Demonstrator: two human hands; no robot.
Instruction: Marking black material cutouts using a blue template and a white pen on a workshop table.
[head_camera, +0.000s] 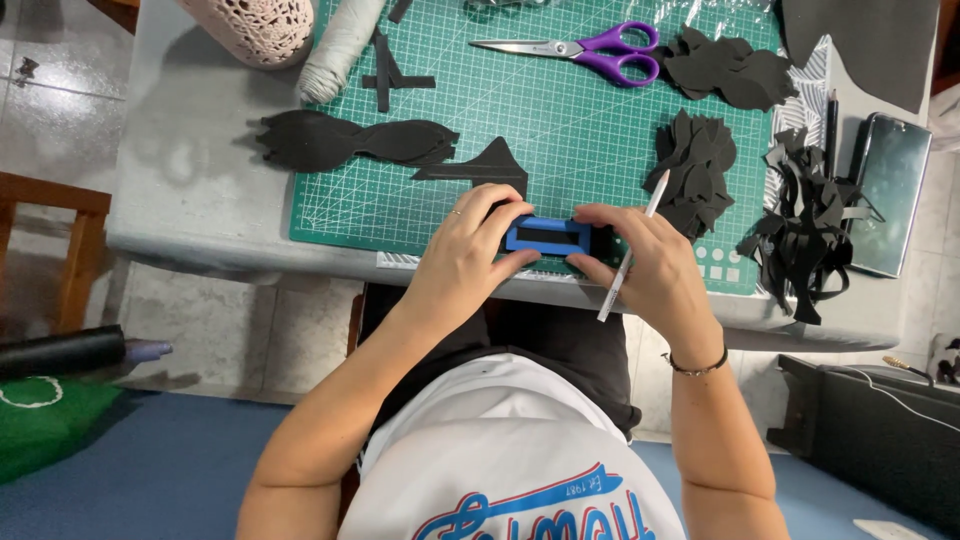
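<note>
a small blue rectangle frame (548, 236) with a black middle sits at the near edge of the green cutting mat (560, 120). the left hand (468, 250) pinches its left end. the right hand (645, 262) grips its right end and a thin white pencil (628, 258). purple-handled scissors (580, 50) and black cut foam shapes (700, 168) lie farther back.

The left hand (468, 250) and right hand (645, 260) cover both ends of the small blue rectangular frame (547, 236). The top edge cuts off the pink crocheted cover (262, 28) and dark sheet (868, 45).
</note>
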